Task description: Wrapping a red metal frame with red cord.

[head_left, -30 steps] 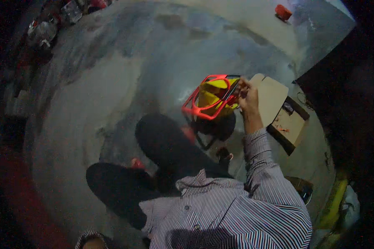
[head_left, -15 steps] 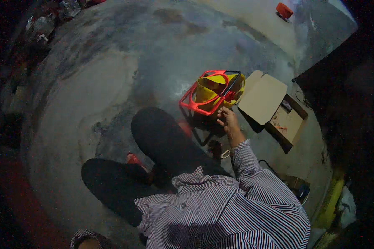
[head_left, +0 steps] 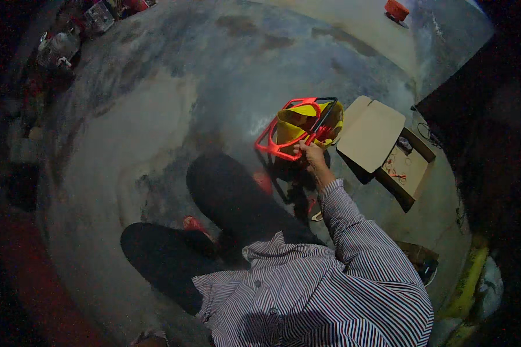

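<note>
I sit on a concrete floor with my legs in dark trousers [head_left: 226,196] stretched in front of me. My right hand [head_left: 312,155] reaches forward and closes on the near edge of a red plastic frame [head_left: 275,147], where a thin red and black rod crosses it. A yellow container [head_left: 298,124] sits inside the frame. The arm wears a striped sleeve [head_left: 353,231]. My left hand is out of sight.
An open cardboard box [head_left: 408,173] with its flap [head_left: 376,133] raised lies just right of the frame. A small red object [head_left: 396,8] sits far back right. Clutter [head_left: 95,17] lines the far left. A yellow shape [head_left: 469,277] lies at right.
My right hand came away from the cardboard flap, dropped toward me along the frame's right side, and now grips its near edge. The frame has shifted slightly left.
</note>
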Action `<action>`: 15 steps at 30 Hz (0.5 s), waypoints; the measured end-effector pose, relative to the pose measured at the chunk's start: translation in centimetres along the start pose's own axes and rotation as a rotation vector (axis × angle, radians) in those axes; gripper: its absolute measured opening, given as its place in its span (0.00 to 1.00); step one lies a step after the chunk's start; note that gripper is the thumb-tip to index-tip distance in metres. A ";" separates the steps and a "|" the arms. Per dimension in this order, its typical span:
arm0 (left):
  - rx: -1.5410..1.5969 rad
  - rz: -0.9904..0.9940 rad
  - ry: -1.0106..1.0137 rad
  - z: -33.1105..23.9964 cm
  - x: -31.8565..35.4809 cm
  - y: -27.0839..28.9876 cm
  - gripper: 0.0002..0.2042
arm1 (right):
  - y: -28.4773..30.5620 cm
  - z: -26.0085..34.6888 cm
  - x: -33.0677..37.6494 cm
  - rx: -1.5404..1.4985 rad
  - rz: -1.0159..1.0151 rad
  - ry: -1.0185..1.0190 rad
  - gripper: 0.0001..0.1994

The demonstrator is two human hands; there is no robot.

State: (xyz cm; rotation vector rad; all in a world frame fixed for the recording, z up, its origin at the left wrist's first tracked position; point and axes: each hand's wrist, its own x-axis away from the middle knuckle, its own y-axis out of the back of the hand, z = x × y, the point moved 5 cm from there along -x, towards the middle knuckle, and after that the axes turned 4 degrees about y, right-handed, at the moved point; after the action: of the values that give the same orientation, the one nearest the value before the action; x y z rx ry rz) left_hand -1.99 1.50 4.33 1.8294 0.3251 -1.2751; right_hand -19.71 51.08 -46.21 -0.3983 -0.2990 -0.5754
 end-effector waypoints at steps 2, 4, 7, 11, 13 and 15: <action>0.086 0.030 0.051 1.9 1.3 -1.7 0.22 | -0.3 0.9 0.8 0.005 -0.002 -0.015 0.08; 0.172 0.060 0.104 3.7 2.9 -3.5 0.23 | -0.7 1.8 1.2 -0.272 0.141 -0.011 0.11; 0.305 0.114 0.190 5.4 5.0 -5.9 0.26 | -2.7 5.5 4.2 -0.322 0.257 0.085 0.13; 0.450 0.180 0.302 5.1 6.4 -8.6 0.30 | -5.6 8.3 7.9 -0.401 0.312 0.102 0.17; 0.460 0.206 0.396 4.8 6.1 -10.8 0.28 | -7.3 10.6 10.5 -0.469 0.429 0.186 0.19; 0.473 0.238 0.502 3.8 4.7 -13.7 0.26 | -8.8 12.1 12.2 -0.439 0.419 0.216 0.21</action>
State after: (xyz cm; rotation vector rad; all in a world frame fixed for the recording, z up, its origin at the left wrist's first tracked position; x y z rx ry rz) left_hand -10.97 5.66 -6.90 2.5058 0.0642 -0.7511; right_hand -17.03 44.03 -28.41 -0.7929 0.1249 -0.2623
